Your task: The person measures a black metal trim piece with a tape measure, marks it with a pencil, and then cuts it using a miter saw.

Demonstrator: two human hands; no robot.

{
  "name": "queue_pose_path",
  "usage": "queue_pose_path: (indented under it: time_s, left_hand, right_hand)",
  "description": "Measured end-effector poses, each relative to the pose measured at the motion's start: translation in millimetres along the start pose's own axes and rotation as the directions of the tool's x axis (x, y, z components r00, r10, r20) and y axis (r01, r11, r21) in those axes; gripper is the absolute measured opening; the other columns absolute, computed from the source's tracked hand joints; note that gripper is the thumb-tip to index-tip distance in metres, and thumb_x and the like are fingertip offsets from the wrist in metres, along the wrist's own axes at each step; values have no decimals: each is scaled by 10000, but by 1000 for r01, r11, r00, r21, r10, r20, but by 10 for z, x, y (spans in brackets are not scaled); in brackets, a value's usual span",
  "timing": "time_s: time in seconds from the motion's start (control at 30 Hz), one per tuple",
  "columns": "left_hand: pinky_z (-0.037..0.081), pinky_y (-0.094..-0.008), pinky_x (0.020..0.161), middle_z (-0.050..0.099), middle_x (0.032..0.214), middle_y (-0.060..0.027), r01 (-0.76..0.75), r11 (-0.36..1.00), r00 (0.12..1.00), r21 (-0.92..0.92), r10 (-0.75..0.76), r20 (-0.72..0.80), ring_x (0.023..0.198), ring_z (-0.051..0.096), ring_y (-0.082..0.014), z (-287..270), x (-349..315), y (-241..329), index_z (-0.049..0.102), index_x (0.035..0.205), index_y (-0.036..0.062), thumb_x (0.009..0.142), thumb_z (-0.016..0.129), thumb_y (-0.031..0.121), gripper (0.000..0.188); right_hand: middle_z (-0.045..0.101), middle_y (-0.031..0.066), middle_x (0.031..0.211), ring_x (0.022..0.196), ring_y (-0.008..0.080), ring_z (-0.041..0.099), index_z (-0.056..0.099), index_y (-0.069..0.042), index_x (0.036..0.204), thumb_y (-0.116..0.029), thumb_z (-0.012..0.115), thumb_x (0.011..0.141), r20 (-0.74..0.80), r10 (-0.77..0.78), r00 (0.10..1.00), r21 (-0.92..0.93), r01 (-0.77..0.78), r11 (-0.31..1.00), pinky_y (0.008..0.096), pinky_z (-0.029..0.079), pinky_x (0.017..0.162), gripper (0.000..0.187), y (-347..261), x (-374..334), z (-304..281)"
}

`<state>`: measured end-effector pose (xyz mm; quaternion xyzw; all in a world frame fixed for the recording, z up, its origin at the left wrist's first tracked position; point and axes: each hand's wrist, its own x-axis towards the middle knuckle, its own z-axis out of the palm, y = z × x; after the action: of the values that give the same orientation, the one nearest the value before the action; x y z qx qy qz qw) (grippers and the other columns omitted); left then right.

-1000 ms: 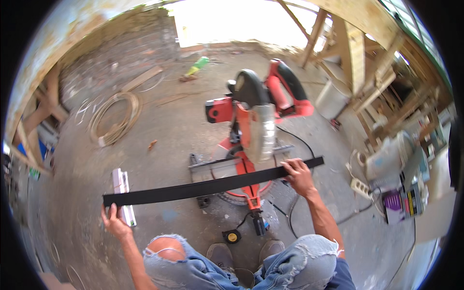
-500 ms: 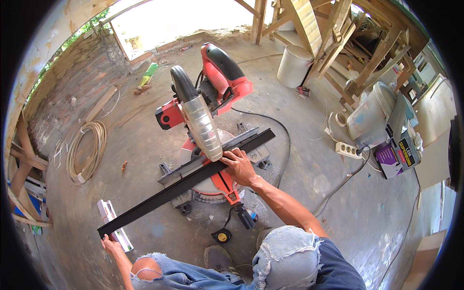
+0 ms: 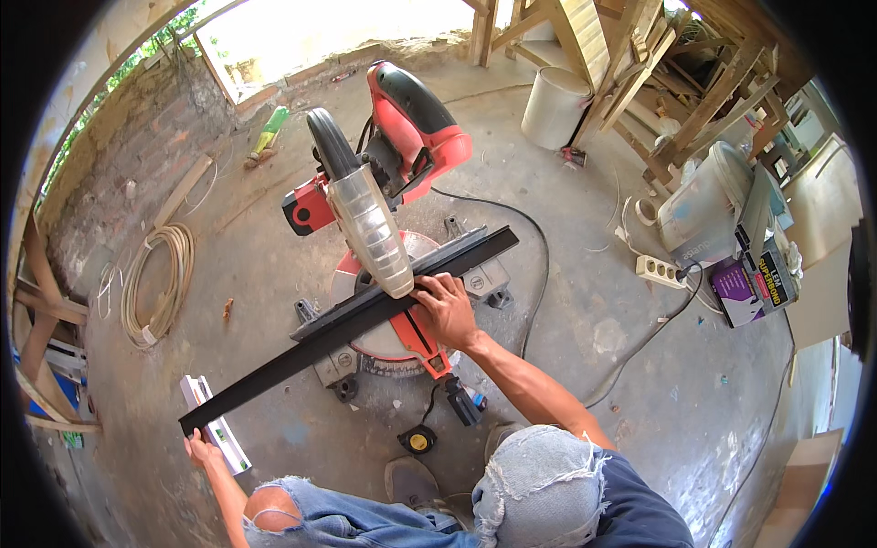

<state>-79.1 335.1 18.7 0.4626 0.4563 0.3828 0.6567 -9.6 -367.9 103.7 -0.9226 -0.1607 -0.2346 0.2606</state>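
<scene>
A long black profile strip (image 3: 301, 362) lies slantwise across the base of a red and black miter saw (image 3: 416, 164), close along its metal fence (image 3: 461, 245). The saw head is raised, and its clear blade guard (image 3: 373, 233) hangs just over the strip. My left hand (image 3: 203, 449) grips the strip's near left end, its fingers partly hidden beneath. My right hand (image 3: 446, 310) presses on the strip beside the guard, fingers bent over it. Under the strip's left end is a white piece (image 3: 228, 446) on the floor.
A tape measure (image 3: 417, 440) lies before the saw, near my shoes. Coiled cable (image 3: 160, 288) is at left. To the right are a power strip (image 3: 660, 271), a purple and black box (image 3: 751, 290) and a bucket (image 3: 708, 201). A white cylinder (image 3: 555, 108) stands farther back.
The strip has shifted back against the saw's fence, closing the gap that showed between them. Both hands have moved along with it. The view has tilted slightly.
</scene>
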Motion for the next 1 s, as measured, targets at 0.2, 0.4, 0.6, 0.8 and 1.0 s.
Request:
queue_pose_path:
  time_s: [0.2,0.4,0.6,0.8,1.0]
  left_hand:
    - [621,-387,744,681,1054,-192,15,998,995,57,-21,103,866,700,-284,175,302,521,601,1333,-29,854,669,-78,486]
    - [563,-339,649,695,1000,-136,83,901,993,425,-110,40,797,695,-251,361,-354,467,684,1142,-15,815,733,132,361]
    - [578,-363,757,705,1070,-147,45,966,977,256,-96,191,934,720,-299,-15,-146,486,598,1348,4,866,732,90,508]
    - [554,-300,620,684,992,-83,-208,916,961,342,128,244,793,692,-177,215,-1253,377,607,1280,-14,912,635,16,370]
    - [537,-300,763,721,958,-67,-644,728,395,235,52,917,864,671,-165,169,-3316,184,714,1043,37,860,696,9,186]
  right_hand:
    - [645,70,1210,1136,276,560,709,-77,1066,-182,744,815,-80,35,996,31,-33,999,441,437,988,274,-83,160,-9]
    - [638,78,1199,1127,298,563,706,-81,1069,-192,765,775,-31,84,996,-33,-85,996,451,449,970,320,110,82,-120]
    - [637,80,1207,1151,308,561,709,-82,1078,-217,769,793,25,56,998,-86,-54,995,463,440,991,322,5,164,20]
    - [658,136,1193,1124,340,591,683,-64,1143,-180,788,784,-153,32,988,2,-33,999,462,452,959,392,-149,-37,-307]
    - [647,157,1128,1076,342,627,650,-36,1187,-275,780,798,558,-378,739,320,228,919,479,512,919,474,-1217,-760,-486]
